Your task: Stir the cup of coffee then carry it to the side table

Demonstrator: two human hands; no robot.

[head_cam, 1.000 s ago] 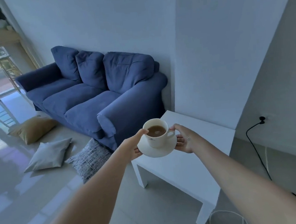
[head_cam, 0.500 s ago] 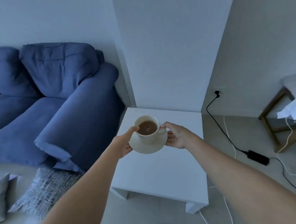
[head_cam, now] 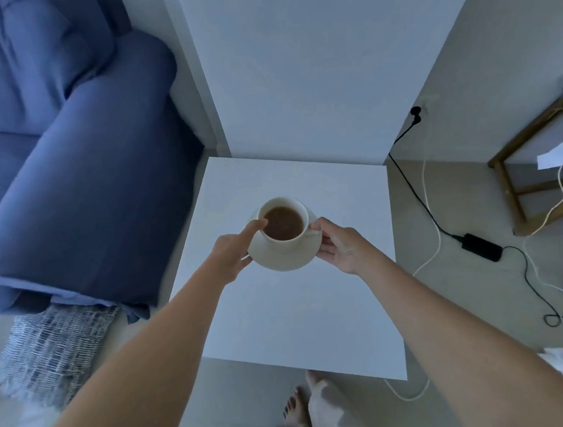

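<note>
Grip status: my left hand (head_cam: 231, 257) holds the left edge of the saucer (head_cam: 286, 259), thumb extended up to the rim of the cup (head_cam: 285, 222). My right hand (head_cam: 340, 247) holds the saucer's right edge, thumb on top near the cup handle, fingers curled underneath. Both hands are closed on the saucer.

Cup position: upright and centred on the saucer, filled with brown coffee (head_cam: 282, 222). Cup and saucer appear in the middle of the frame, over the rear half of the white side table (head_cam: 283, 316). Whether the saucer touches the tabletop cannot be determined.

Surroundings: the table stands against a white wall panel at the top centre. A blue sofa (head_cam: 62, 165) occupies the upper left, its arm just beside the table's left edge. A patterned cushion (head_cam: 49, 352) lies on the floor at the lower left. A black cable (head_cam: 416, 197) and power adapter (head_cam: 482, 251) lie on the floor to the right. My bare foot (head_cam: 295, 411) shows at the bottom centre.
</note>
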